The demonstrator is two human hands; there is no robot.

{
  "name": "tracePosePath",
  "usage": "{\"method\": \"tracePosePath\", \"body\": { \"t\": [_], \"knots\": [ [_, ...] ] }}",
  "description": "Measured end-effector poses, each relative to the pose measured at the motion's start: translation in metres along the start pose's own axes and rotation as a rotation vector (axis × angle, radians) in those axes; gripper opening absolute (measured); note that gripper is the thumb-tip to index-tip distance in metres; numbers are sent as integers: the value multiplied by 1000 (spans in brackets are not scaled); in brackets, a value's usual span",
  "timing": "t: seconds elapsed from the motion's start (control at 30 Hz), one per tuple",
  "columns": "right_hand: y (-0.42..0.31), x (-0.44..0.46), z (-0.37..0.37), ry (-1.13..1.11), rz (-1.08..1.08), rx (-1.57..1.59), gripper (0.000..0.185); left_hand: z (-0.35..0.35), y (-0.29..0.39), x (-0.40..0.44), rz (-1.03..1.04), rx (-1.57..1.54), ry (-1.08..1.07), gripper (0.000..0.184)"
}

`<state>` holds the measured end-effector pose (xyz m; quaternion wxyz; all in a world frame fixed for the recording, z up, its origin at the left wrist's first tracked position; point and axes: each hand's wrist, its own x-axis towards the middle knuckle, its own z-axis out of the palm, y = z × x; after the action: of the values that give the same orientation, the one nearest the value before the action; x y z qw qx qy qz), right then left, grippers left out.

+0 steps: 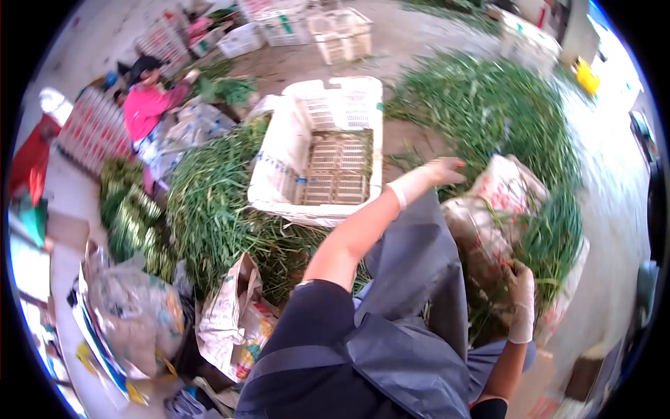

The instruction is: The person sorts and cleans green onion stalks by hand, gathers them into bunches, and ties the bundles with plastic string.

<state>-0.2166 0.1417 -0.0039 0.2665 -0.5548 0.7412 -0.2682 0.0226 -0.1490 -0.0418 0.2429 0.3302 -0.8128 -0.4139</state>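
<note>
My left hand [445, 172], in a pale glove, reaches forward over the dark apron with its fingers apart and nothing in them. It is near the right side of a white plastic crate [277, 178] that holds no greens except a few bits. Lower right, my right hand [520, 281], also gloved, has its fingers bent at the edge of a white and red woven sack [481, 234]. What its fingers hold, if anything, is too small to tell. Long green stalks [555, 241] lie over the sack beside that hand.
Piles of long greens lie left [209, 202] and right [488, 105] of the crate. A person in pink [143, 112] sits at the upper left. White crates [340, 35] stand behind. Bundled greens [136, 216], plastic bags [136, 307] and a paper sack [230, 321] are at left.
</note>
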Motion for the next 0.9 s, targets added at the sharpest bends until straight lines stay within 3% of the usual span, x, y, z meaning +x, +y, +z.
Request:
{"method": "tracePosePath", "body": {
  "t": [0.03,0.07,0.1,0.17,0.23,0.37,0.5,0.57,0.77,0.83,0.87,0.9],
  "knots": [
    [-4,4,1,-10,-41,-8,19,-55,22,-43,-399,-93,-64,62],
    [-9,8,3,-1,-11,-38,19,-90,-14,-74,-494,-429,46,65],
    [-11,10,4,8,27,-71,20,-128,-45,-107,-524,-618,152,67],
    [-7,12,5,-19,35,7,20,-195,-39,-185,-573,-500,473,69],
    [0,8,6,-42,57,83,21,-243,-69,-245,-615,-553,727,88],
    [-20,-7,6,-146,314,222,18,-308,-130,-331,-725,-532,1043,104],
    [21,0,13,-216,310,217,19,-333,-159,-369,-592,-747,1128,108],
    [12,-3,13,-214,308,205,19,-343,-166,-372,-871,-670,1062,109],
    [-16,-8,22,-189,337,147,18,-338,-161,-360,-800,-645,1102,109],
    [2,-7,27,-187,341,227,18,-330,-172,-347,-799,-657,1056,106],
    [14,-5,27,-218,205,198,20,-324,-202,-344,-702,-698,1012,80],
    [34,1,30,-184,115,84,21,-311,-229,-336,-612,-435,981,40]
  ]
}}
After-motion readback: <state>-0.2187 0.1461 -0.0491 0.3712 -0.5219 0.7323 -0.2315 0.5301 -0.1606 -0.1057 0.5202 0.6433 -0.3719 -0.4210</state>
